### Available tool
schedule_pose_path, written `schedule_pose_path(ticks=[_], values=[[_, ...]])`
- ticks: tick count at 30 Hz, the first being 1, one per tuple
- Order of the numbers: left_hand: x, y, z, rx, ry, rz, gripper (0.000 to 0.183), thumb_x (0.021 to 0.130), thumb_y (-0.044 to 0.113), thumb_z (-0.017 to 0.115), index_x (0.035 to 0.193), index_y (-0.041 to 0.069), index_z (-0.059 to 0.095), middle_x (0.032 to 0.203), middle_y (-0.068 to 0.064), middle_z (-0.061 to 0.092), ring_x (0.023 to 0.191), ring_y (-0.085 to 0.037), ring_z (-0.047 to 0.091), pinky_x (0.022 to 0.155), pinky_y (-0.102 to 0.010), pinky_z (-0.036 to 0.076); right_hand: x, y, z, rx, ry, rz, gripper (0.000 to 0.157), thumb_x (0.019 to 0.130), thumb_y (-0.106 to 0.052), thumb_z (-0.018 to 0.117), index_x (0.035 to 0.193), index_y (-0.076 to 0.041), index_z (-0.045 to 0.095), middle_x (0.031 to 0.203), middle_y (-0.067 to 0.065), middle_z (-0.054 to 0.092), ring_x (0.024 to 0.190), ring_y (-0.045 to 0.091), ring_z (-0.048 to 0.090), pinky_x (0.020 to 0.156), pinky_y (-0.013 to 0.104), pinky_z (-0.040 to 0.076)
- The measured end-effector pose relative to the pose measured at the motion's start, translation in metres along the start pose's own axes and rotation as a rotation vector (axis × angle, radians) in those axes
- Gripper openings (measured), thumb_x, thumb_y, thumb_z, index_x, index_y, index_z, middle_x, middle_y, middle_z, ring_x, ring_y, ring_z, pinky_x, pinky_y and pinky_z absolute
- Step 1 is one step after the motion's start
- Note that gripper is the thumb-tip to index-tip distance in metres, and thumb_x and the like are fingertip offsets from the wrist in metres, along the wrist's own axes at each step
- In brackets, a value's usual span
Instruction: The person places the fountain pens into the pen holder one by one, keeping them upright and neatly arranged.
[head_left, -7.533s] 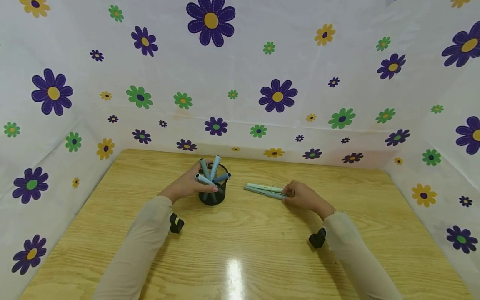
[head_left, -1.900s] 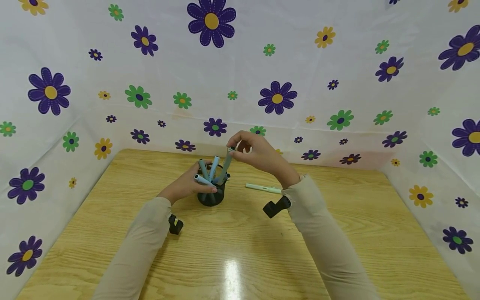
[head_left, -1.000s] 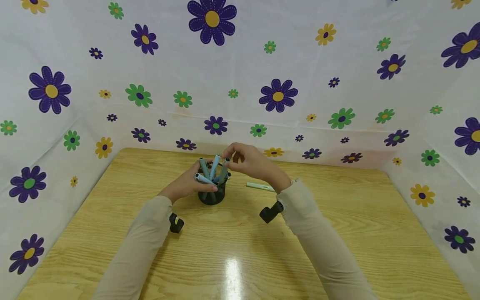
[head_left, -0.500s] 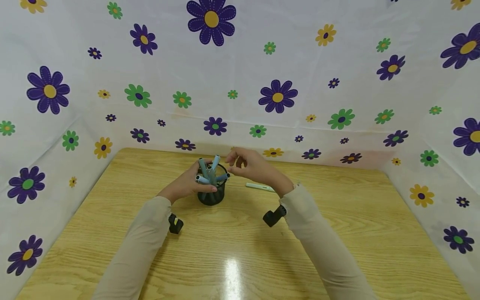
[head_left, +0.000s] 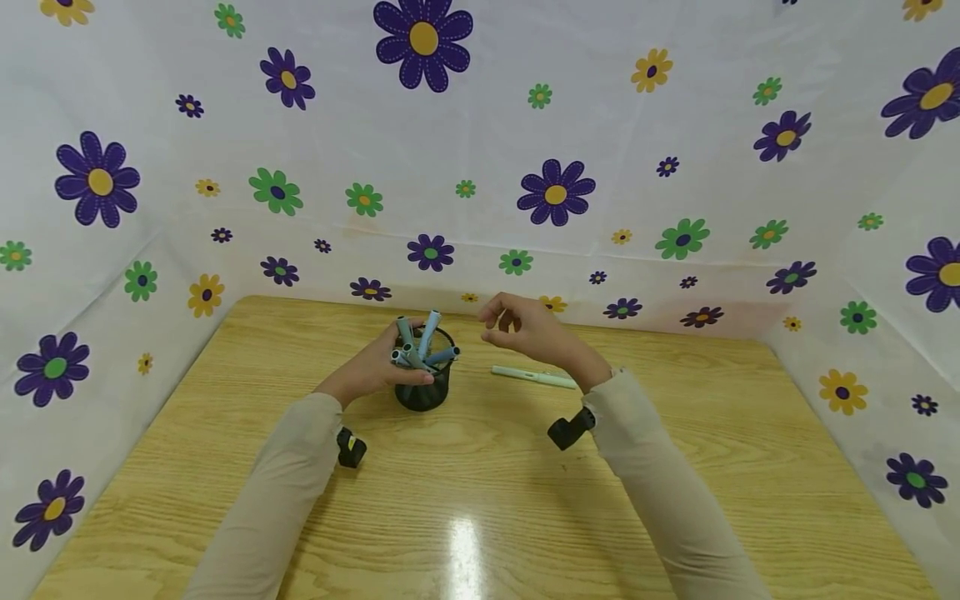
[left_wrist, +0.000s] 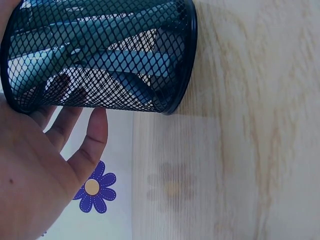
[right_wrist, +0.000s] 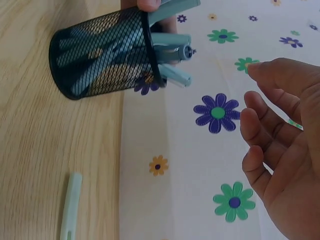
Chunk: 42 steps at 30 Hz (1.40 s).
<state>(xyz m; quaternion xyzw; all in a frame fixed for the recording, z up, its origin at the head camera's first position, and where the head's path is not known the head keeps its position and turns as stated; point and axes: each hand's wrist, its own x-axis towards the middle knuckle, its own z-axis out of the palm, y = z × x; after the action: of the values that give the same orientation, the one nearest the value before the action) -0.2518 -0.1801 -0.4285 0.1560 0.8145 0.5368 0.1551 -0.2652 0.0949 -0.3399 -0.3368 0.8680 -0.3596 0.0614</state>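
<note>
A black mesh pen holder (head_left: 423, 393) stands upright on the table with several blue and grey-green pens (head_left: 428, 333) leaning in it. My left hand (head_left: 375, 365) grips the holder from its left side, thumb at the front rim; in the left wrist view, the fingers (left_wrist: 90, 145) curl round the mesh (left_wrist: 105, 55). To the right of the holder my right hand (head_left: 534, 329) hovers above the table, fingers loosely bent and holding nothing. A single pale green pen (head_left: 532, 377) lies on the table below that hand, also visible in the right wrist view.
The wooden table (head_left: 480, 467) runs up to a white cloth backdrop (head_left: 480, 142) printed with flowers, which also closes off both sides. A small black camera (head_left: 570, 429) sits at the right wrist, another black camera (head_left: 350, 447) at the left.
A grey-green pen went from the table into the holder, where the right hand let it go and it tipped leftward. That hand then drew back right. The left hand has stayed on the holder.
</note>
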Motion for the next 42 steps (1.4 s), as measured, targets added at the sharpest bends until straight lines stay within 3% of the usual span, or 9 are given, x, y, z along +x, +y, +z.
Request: schedule_pose_path(ticks=[9,15,21,32,42], values=[[-0.002,0.003,0.000,-0.009,-0.002,0.004,0.090,0.081,0.025,0.079,0.151,0.018,0.023,0.141,-0.020,0.035,0.125,-0.034,0.045,0.106,-0.051,0.034,-0.007,0.022,-0.008,-0.003,0.009,0.061,0.022,0.093,-0.015,0.064,0.111,-0.003,0.059,0.103,0.011,0.063,0.088,0.020,0.058,0.075,0.031,0.047],[-0.001,0.003,0.001,0.004,0.003,-0.001,0.091,0.081,0.026,0.079,0.152,0.016,0.023,0.145,-0.020,0.032,0.131,-0.036,0.037,0.109,-0.055,0.031,-0.014,0.038,-0.013,0.001,0.011,0.115,0.024,0.093,-0.016,0.065,0.112,-0.003,0.059,0.104,0.011,0.060,0.091,0.021,0.057,0.076,0.031,0.046],[-0.001,0.003,0.001,-0.003,-0.002,-0.005,0.092,0.081,0.026,0.079,0.152,0.014,0.021,0.141,-0.021,0.035,0.128,-0.036,0.041,0.107,-0.054,0.033,-0.020,0.057,-0.016,0.034,0.006,0.145,0.026,0.092,-0.017,0.066,0.113,-0.002,0.059,0.109,0.012,0.059,0.091,0.021,0.054,0.079,0.032,0.046],[0.000,0.003,0.000,0.002,-0.006,-0.005,0.093,0.081,0.027,0.079,0.152,0.013,0.020,0.140,-0.021,0.036,0.127,-0.035,0.041,0.107,-0.054,0.033,-0.030,0.076,-0.015,0.031,-0.027,0.201,0.025,0.092,-0.018,0.066,0.111,-0.004,0.058,0.111,0.016,0.058,0.093,0.023,0.052,0.083,0.036,0.043],[0.000,0.001,0.000,-0.012,-0.009,0.000,0.093,0.080,0.025,0.080,0.152,0.015,0.022,0.139,-0.021,0.037,0.125,-0.035,0.044,0.106,-0.052,0.034,-0.040,0.095,-0.009,0.055,-0.040,0.250,0.035,0.091,-0.017,0.067,0.117,0.004,0.057,0.112,0.021,0.058,0.093,0.023,0.052,0.080,0.035,0.045]])
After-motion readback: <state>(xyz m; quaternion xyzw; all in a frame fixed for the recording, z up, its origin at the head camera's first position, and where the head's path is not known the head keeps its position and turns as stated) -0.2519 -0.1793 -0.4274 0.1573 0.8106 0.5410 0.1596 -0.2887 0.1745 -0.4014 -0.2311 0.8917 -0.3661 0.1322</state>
